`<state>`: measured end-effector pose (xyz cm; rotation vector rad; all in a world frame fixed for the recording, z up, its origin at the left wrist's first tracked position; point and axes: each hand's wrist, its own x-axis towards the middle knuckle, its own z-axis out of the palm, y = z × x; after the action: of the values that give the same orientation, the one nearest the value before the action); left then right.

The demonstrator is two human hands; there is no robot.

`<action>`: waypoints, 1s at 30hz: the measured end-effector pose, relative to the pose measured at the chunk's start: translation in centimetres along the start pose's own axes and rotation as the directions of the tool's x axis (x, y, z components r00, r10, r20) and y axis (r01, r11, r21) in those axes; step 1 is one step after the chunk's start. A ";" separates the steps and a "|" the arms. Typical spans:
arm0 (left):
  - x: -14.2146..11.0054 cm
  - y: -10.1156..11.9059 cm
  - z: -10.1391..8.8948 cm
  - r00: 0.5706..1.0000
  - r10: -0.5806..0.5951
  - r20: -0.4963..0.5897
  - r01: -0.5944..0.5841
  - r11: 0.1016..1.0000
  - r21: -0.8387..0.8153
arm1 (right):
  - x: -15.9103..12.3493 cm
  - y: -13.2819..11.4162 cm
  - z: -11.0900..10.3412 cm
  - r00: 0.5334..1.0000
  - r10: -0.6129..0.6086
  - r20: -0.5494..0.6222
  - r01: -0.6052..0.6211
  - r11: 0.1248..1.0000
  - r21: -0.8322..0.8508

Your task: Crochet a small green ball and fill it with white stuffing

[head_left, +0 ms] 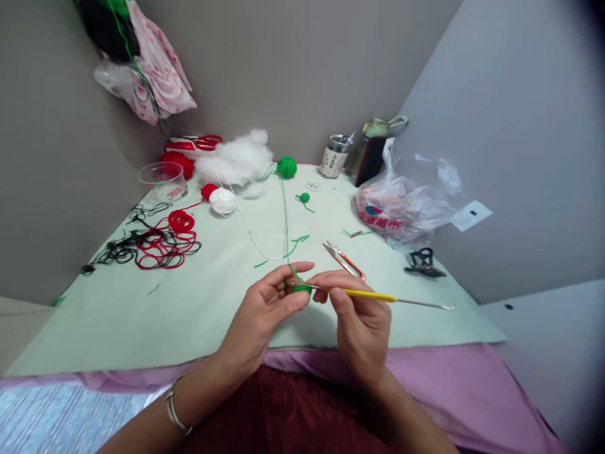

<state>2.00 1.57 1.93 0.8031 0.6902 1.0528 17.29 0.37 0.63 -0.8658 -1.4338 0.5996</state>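
Between thumb and fingers my left hand (pixel 267 299) pinches a small green crochet piece (pixel 302 291). A strand of green yarn (pixel 285 221) runs from a green yarn ball (pixel 287 167) at the back down to the raised fingers of this hand. My right hand (pixel 362 315) grips the yellow handle of a crochet hook (pixel 368 294). Its left tip meets the green piece, though my fingers partly hide the contact. The other metal end points right. Just beyond my right hand lie thread snips (pixel 344 260) with orange handles.
Tangled black and red yarn (pixel 165 243) covers the left side, near a clear plastic cup (pixel 163 181). White stuffing (pixel 239 157) sits at the back. On the right are a plastic bag (pixel 406 202), a black hair clip (pixel 424 263) and a pen holder (pixel 334 156).
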 end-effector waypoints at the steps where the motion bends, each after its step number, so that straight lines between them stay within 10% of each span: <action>1: 0.0 -0.1 0.1 1.000 0.018 -0.022 -0.018 1.000 0.008 | -0.2 0.0 0.0 0.998 -0.068 0.004 0.068 0.994 -0.084; 6: 0.5 -0.1 0.0 0.992 -0.120 0.034 0.124 0.974 -0.189 | -0.7 0.1 -0.2 0.939 -0.330 0.102 0.343 0.858 -0.382; 13: 0.6 0.3 -0.4 0.997 -0.079 0.020 0.082 0.977 -0.196 | 0.4 0.3 -0.4 0.987 0.125 -0.097 -0.107 0.980 0.170; 24: 0.1 0.3 -0.7 0.999 0.019 -0.047 -0.014 0.996 0.093 | 0.7 0.5 -0.4 0.969 0.247 0.015 -0.239 0.921 0.306; 30: -0.1 -0.4 -0.6 0.983 0.168 -0.072 -0.146 0.959 0.244 | -0.1 -0.3 -0.7 0.997 -0.044 0.066 0.052 0.991 -0.125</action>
<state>1.61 1.48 1.27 1.0347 0.8527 1.1701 17.99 0.03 0.83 -0.9156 -1.5590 0.5078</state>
